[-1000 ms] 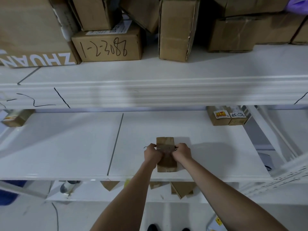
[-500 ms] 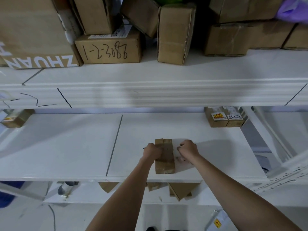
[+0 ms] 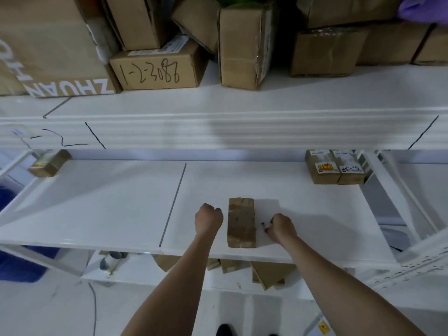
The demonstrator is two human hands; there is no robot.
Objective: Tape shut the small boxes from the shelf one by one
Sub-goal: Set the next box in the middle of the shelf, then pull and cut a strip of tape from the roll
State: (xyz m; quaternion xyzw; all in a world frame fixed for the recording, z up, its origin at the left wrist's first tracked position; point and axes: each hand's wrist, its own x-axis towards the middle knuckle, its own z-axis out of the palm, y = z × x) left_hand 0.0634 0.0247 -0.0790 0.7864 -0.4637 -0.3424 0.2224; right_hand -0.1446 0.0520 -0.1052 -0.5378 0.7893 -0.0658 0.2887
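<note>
Though fingers curled, right hand [image 3: 281,226] contents unclear

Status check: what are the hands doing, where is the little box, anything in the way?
Left hand fisted, off the small box. Right hand curled beside it, contents unclear. Box flat on shelf between both hands. Nothing blocking.
</note>
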